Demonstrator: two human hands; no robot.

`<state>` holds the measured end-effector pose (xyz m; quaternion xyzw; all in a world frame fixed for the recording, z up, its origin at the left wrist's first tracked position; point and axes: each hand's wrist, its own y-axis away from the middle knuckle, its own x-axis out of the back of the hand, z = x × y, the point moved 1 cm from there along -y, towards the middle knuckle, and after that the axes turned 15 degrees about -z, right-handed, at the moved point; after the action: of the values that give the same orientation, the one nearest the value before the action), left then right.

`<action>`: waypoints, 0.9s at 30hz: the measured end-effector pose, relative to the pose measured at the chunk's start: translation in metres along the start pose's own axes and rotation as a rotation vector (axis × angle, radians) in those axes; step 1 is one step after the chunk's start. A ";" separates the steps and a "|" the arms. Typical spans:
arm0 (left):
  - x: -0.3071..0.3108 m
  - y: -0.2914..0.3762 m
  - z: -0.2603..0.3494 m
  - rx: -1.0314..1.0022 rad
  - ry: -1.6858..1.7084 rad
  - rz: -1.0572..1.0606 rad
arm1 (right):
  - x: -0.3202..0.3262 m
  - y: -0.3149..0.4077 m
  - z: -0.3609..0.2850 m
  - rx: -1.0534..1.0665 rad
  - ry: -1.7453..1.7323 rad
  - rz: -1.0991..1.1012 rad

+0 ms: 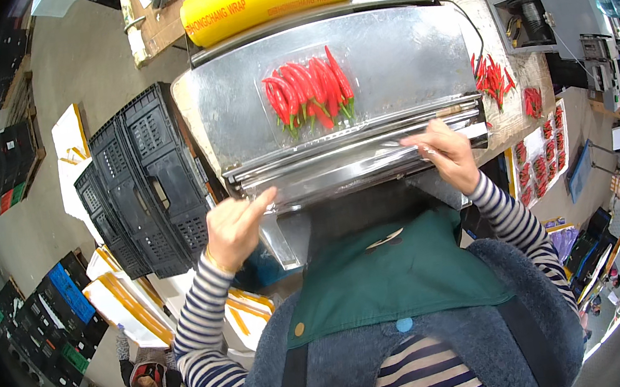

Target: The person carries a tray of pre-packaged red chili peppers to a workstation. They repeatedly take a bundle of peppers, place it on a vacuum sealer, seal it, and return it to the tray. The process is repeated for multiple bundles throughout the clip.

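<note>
My left hand [235, 229] and my right hand [444, 152] each pinch the edge of a clear sheet of cling film [336, 174]. The film stretches between them along the front rail [349, 136] of a wrapping machine. Beyond the rail, on the metal top [409, 53], lies a row of red chillies [306, 89] with green stems. A clear tray or film [274, 131] sits around the chillies; glare hides which. At the machine's back is a yellow roll of wrap [269, 2] with printed writing.
Loose red chillies [495, 81] and a packed bundle [532, 102] lie on the wooden table [533, 70] at right. Below stands a white foam box [535, 139] holding several chilli packs. Black plastic crates [133, 151] flank the machine's left side. Another person [149, 375] is at lower left.
</note>
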<state>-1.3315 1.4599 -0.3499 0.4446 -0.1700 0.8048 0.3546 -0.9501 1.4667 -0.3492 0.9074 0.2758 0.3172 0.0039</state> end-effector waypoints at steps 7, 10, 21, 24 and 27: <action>0.072 -0.059 0.018 -0.220 1.206 0.476 | 0.074 -0.062 -0.059 0.480 -1.277 0.245; 0.070 -0.120 -0.025 -0.059 1.445 0.549 | 0.105 -0.128 -0.039 0.487 -1.206 0.509; 0.046 -0.129 -0.071 0.005 1.549 0.567 | 0.049 -0.166 0.041 -0.197 -0.171 -0.092; 0.046 -0.126 -0.063 -0.072 1.564 0.551 | 0.040 -0.193 0.035 -0.087 -0.194 -0.054; 0.046 -0.119 -0.056 0.001 1.543 0.590 | 0.035 -0.192 0.011 -0.049 -0.549 -0.014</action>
<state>-1.2948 1.5947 -0.3471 -0.2955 0.0118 0.9441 0.1458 -1.0162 1.6489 -0.3727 0.9571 0.2628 0.0659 0.1028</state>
